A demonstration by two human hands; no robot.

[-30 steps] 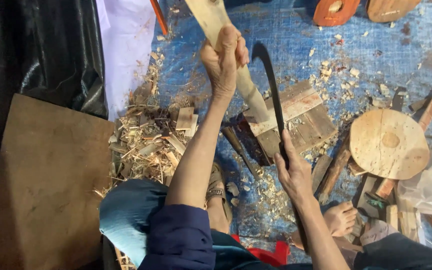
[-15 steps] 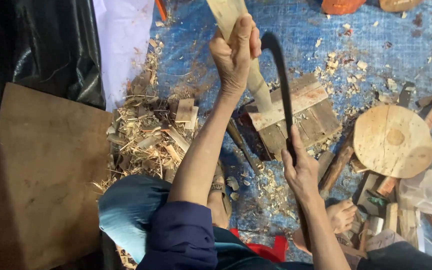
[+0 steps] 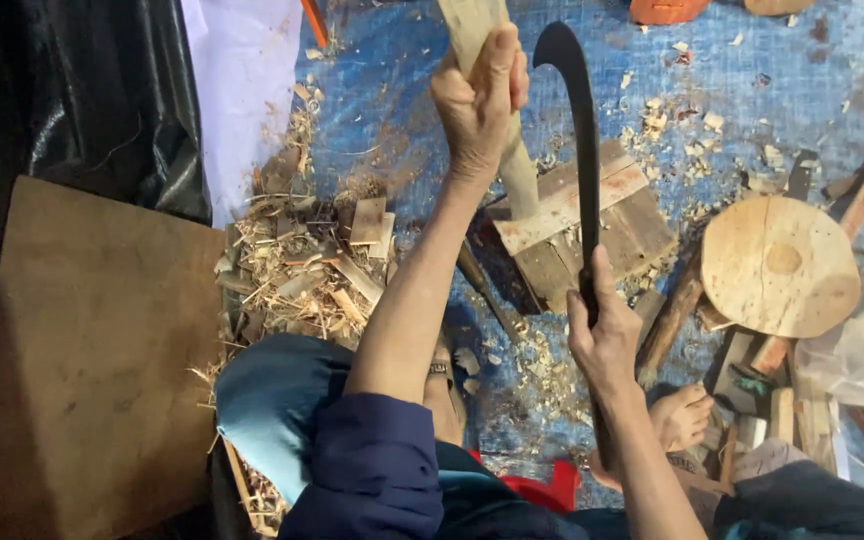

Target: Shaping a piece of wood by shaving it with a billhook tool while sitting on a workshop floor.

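Above the block (image 3: 562, 215), left hand (image 3: 479, 100) gripping stick (image 3: 492, 90), right hand (image 3: 602, 335) raising blade (image 3: 580, 130)

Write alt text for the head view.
Seen from above, the left hand grips a pale wooden stick standing on a wooden block, while the right hand holds a dark curved blade beside it. Wood shavings litter the blue tarp.
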